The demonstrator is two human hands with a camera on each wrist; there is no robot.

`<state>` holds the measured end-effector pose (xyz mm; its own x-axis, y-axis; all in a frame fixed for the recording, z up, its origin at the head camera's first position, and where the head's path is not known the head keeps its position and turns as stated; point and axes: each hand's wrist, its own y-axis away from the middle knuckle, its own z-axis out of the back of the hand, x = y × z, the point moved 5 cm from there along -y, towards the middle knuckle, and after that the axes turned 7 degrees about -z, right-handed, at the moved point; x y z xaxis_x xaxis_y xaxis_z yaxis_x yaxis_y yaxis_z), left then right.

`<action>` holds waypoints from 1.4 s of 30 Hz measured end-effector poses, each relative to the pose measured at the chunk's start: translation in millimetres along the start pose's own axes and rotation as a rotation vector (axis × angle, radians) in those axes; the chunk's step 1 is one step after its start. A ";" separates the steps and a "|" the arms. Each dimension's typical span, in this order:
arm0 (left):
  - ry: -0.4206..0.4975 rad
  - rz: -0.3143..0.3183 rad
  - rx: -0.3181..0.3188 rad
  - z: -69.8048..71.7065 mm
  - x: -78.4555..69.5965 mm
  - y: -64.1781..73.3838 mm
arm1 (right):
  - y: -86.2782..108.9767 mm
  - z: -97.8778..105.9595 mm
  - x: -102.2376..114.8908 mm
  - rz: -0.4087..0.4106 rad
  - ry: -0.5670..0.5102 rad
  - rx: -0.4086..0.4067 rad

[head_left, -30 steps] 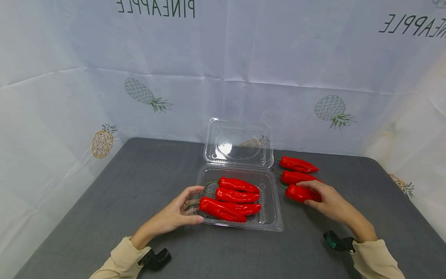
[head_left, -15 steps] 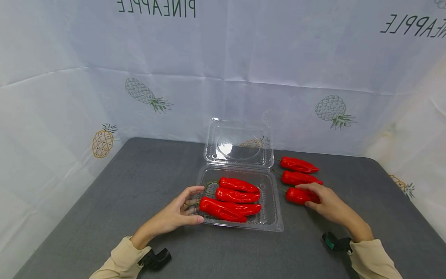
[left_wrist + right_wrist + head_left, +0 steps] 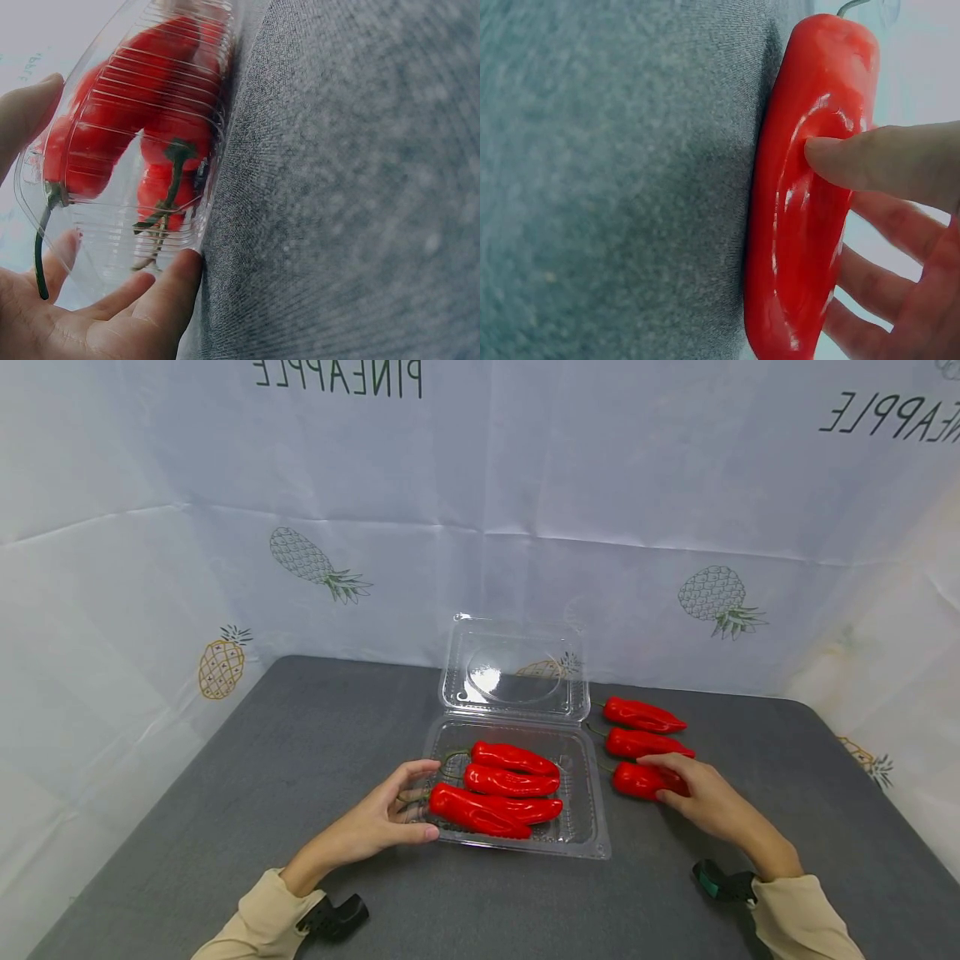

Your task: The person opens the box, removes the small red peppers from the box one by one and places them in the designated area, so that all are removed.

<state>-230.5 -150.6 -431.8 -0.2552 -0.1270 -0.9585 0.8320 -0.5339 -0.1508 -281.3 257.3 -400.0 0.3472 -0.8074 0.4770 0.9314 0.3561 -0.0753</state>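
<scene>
My left hand (image 3: 367, 823) rests at the left front corner of a clear plastic clamshell container (image 3: 583, 814), thumb by the front rim and spread fingers against the side wall. In the left wrist view these fingertips (image 3: 184, 262) touch the ribbed plastic low down. Several red peppers (image 3: 513, 781) with green stems lie inside the container. To its right, my right hand (image 3: 712, 793) holds another red pepper (image 3: 633, 781) lying on the table. The right wrist view shows the thumb (image 3: 840, 161) on this pepper's near side, with the other fingers behind it.
Two more red peppers, a far one (image 3: 637, 714) and a middle one (image 3: 637, 742), lie beyond the held pepper. The container's clear lid (image 3: 517, 695) stands raised at the back. A pineapple-print sheet (image 3: 480, 485) hangs behind the dark grey table (image 3: 300, 760).
My right hand and its pepper have shifted slightly left and nearer, leaving a wider gap to the middle pepper. The left hand and the container have stayed in place.
</scene>
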 end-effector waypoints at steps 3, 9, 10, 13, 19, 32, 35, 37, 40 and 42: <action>0.001 -0.001 0.001 -0.1 -0.1 0.2 | 0.3 0.1 0.3 -0.004 -0.010 0.002; 0.005 0.000 -0.001 0.0 0.8 0.3 | 0.8 2.4 2.9 0.005 -0.007 -0.007; 0.005 0.001 -0.002 0.0 1.0 0.3 | 0.8 3.0 3.6 0.006 -0.002 -0.010; 0.005 0.003 -0.003 0.0 1.1 0.1 | 0.8 4.5 5.1 0.006 0.005 -0.017; 0.011 0.000 -0.002 -0.3 0.4 0.0 | 1.1 7.6 8.2 0.008 0.016 -0.030; 0.006 0.001 0.002 -0.3 1.2 0.2 | 5.3 16.8 28.1 0.101 0.041 -0.112; 0.006 0.001 0.000 -0.2 1.4 0.2 | 5.9 17.2 35.3 0.112 0.042 -0.124; 0.006 0.001 -0.002 -0.2 1.3 0.1 | 6.4 16.8 39.9 0.114 0.044 -0.128; 0.006 0.001 -0.002 -0.1 1.2 -0.2 | 7.0 15.8 46.7 0.122 0.038 -0.132; 0.005 0.002 -0.002 -0.1 1.2 -0.4 | 7.7 15.8 50.8 0.125 0.023 -0.127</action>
<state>-231.0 -150.5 -432.9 -0.2510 -0.1241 -0.9600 0.8335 -0.5320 -0.1492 -258.2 226.5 -362.5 0.4621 -0.7715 0.4373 0.8867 0.3934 -0.2430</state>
